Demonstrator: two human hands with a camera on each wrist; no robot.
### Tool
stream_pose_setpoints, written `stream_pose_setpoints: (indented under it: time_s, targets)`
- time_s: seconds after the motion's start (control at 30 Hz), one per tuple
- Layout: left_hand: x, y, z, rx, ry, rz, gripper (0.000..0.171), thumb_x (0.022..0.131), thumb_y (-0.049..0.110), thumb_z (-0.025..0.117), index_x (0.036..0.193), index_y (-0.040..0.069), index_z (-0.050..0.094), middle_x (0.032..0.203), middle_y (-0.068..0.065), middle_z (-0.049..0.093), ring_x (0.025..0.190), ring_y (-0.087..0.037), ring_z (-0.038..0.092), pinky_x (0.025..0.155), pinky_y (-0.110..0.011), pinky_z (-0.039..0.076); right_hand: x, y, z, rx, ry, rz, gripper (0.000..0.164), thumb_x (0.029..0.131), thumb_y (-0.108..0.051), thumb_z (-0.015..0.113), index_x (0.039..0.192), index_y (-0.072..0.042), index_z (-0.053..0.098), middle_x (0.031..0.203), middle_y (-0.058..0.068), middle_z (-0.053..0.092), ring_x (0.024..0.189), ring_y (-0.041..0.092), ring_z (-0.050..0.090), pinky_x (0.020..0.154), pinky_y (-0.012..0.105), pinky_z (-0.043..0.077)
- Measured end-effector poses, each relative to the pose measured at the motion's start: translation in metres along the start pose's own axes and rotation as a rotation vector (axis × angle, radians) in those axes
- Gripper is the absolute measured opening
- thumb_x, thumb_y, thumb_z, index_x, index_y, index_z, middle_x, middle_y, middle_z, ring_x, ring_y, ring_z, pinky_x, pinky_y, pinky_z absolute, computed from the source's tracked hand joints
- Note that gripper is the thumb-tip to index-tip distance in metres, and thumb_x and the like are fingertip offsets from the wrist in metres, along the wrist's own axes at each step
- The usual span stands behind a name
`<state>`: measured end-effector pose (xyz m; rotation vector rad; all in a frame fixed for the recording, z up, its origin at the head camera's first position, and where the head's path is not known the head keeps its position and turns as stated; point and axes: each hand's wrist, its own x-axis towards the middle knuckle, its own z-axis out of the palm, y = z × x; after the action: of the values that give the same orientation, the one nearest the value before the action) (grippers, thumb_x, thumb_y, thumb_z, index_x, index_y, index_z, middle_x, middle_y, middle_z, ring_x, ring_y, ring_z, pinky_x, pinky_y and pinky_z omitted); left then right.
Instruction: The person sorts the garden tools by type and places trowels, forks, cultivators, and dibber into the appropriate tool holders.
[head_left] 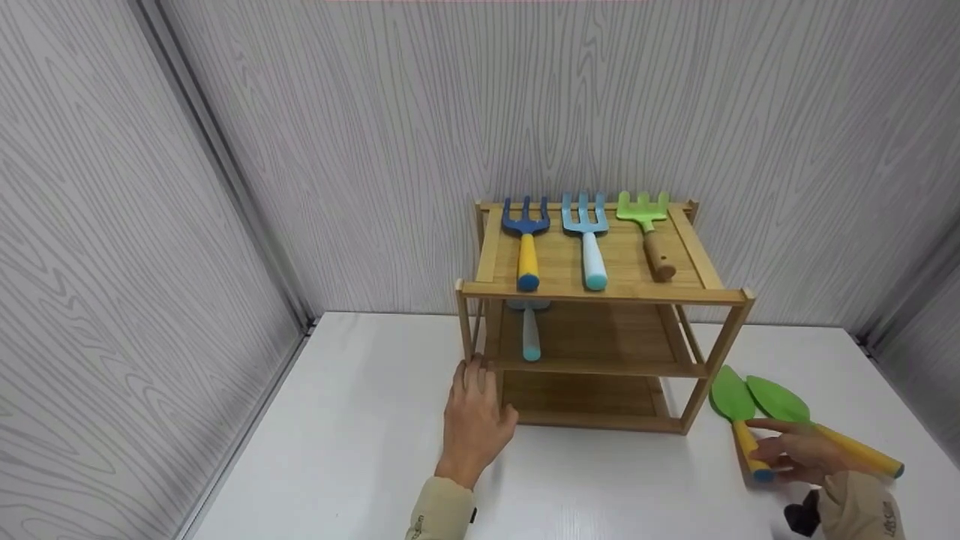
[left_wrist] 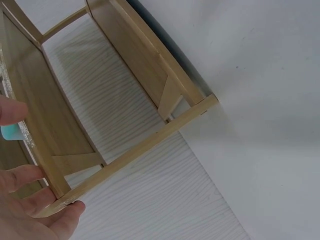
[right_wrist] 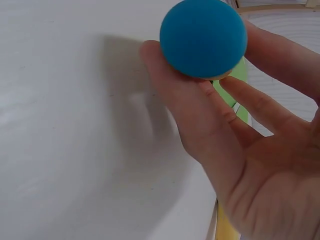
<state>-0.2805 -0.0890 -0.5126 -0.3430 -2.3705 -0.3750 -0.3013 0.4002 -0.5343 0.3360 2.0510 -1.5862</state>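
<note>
My left hand [head_left: 476, 424] holds the left front post of a three-tier wooden rack [head_left: 600, 370], fingertips at the middle tier; up close, the fingers [left_wrist: 25, 177] lie on both sides of the post. Right of the rack, my right hand [head_left: 806, 454] grips the yellow handle of a garden trowel [head_left: 733, 397] with a green leaf-shaped blade. The handle's blue end [right_wrist: 204, 39] shows between thumb and fingers in the right wrist view. A second green trowel [head_left: 780, 400] lies beside it, its yellow handle partly behind the right hand.
Three garden hand forks lie on the top tier: dark blue with yellow handle [head_left: 528, 259], light blue [head_left: 592, 259], green with wooden handle [head_left: 658, 255]. Another light-handled tool [head_left: 531, 337] lies on the middle tier, its head partly hidden. Wood-grain panels [head_left: 390, 150] enclose the white table [head_left: 352, 420].
</note>
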Motion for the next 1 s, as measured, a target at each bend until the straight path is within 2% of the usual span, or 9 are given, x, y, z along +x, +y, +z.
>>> stream_pose_setpoints:
  time_s: [0.3, 0.5, 0.73, 0.87, 1.0]
  targets:
    - [0.000, -0.001, 0.000, -0.019, -0.004, -0.005, 0.056, 0.080, 0.017, 0.075, 0.127, -0.006, 0.058, 0.134, -0.024, 0.052, 0.126, -0.046, 0.051, 0.104, -0.048, 0.047, -0.002, -0.003, 0.000, 0.009, -0.020, 0.036, 0.079, 0.092, 0.000, 0.062, 0.153, 0.010, 0.013, 0.110, 0.011, 0.061, 0.089, 0.022, 0.061, 0.084, 0.038, 0.055]
    - [-0.001, -0.002, -0.002, -0.032, -0.004, 0.009, 0.057, 0.079, 0.015, 0.077, 0.128, -0.006, 0.058, 0.136, -0.024, 0.053, 0.127, -0.046, 0.051, 0.106, -0.050, 0.045, -0.005, -0.003, 0.001, 0.005, -0.041, -0.030, 0.077, 0.091, 0.005, 0.061, 0.154, 0.008, 0.019, 0.115, 0.014, 0.057, 0.090, 0.022, 0.065, 0.083, 0.042, 0.055]
    - [-0.004, -0.005, -0.004, 0.000, -0.031, 0.026, 0.058, 0.080, 0.014, 0.075, 0.132, -0.004, 0.058, 0.140, -0.022, 0.053, 0.134, -0.044, 0.046, 0.111, -0.052, 0.039, -0.010, -0.007, 0.007, -0.027, -0.044, -0.078, 0.078, 0.091, 0.003, 0.063, 0.155, 0.007, 0.019, 0.117, 0.013, 0.058, 0.094, 0.024, 0.066, 0.082, 0.044, 0.055]
    - [-0.005, -0.005, -0.004, 0.009, -0.028, 0.023, 0.059, 0.082, 0.013, 0.075, 0.135, -0.005, 0.056, 0.142, -0.022, 0.052, 0.136, -0.044, 0.044, 0.110, -0.052, 0.039, -0.013, -0.009, 0.010, -0.052, -0.061, -0.117, 0.081, 0.091, 0.000, 0.066, 0.156, 0.006, 0.018, 0.123, 0.016, 0.055, 0.095, 0.023, 0.065, 0.081, 0.044, 0.055]
    - [-0.006, -0.005, -0.003, -0.005, -0.020, 0.016, 0.059, 0.082, 0.012, 0.076, 0.135, -0.007, 0.056, 0.142, -0.024, 0.051, 0.135, -0.045, 0.045, 0.109, -0.051, 0.041, -0.016, -0.012, 0.014, -0.076, -0.044, -0.135, 0.082, 0.091, -0.001, 0.069, 0.156, 0.004, 0.018, 0.126, 0.020, 0.052, 0.095, 0.022, 0.064, 0.082, 0.045, 0.056]
